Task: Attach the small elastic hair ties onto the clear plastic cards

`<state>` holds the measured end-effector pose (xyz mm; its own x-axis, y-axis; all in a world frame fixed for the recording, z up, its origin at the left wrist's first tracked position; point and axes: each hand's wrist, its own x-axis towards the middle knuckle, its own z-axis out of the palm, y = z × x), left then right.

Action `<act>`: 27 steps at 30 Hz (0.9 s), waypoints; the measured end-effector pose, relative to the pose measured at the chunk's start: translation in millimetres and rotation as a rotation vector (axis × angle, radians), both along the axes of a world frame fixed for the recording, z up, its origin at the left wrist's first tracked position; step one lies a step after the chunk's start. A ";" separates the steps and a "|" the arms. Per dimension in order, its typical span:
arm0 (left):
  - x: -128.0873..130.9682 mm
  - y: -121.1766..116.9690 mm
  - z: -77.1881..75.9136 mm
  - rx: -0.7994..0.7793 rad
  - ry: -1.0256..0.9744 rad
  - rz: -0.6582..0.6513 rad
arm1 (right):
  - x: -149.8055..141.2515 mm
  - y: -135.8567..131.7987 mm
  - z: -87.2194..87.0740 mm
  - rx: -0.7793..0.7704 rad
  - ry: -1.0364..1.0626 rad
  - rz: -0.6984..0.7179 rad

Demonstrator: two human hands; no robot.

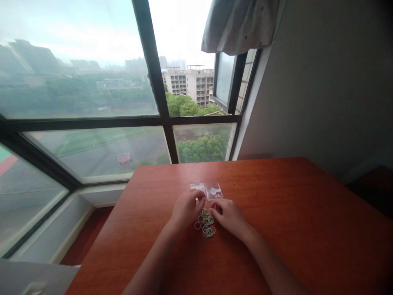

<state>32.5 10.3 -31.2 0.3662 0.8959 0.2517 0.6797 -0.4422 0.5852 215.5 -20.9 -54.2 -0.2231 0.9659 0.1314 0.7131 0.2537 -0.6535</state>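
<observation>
Several thin pale green and yellowish rings (208,232), which look like small hair ties, lie in a loose cluster on the table between my wrists. My left hand (188,207) is just above and left of them, fingers curled and thumb drawn in, over the near edge of a clear plastic piece (200,187) with a ring on it. Across from it, my right hand (226,212) has its fingertips pinched at the cluster's upper right edge. Whatever either pinch holds is too small to make out. Beyond my hands sits a clear square plastic case (214,191) with a whitish mark.
The reddish-brown wooden table (285,229) extends to both sides. Past its far edge are dark-framed windows (167,119), one pane open at the right, with a short curtain (241,26) above. A plain wall (316,90) stands to the right.
</observation>
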 end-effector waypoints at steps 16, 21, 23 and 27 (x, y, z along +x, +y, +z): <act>-9.6 12.9 -10.1 0.033 -0.175 0.070 | -0.2 3.6 0.2 0.105 0.200 -0.120; -31.3 30.8 -20.8 0.113 -0.142 0.304 | -1.4 4.4 -4.2 0.086 0.172 -0.078; -34.1 35.2 -25.5 0.108 -0.130 0.322 | -2.1 3.9 -4.5 0.075 0.161 -0.064; -31.7 39.0 -33.6 0.080 -0.128 0.308 | -2.6 2.7 -4.5 0.070 0.147 -0.052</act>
<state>0.7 49.3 -64.9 0.0423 0.9351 0.3517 0.7116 -0.2753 0.6464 213.0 -18.2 -58.7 -0.1466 0.9630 0.2260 0.6245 0.2673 -0.7339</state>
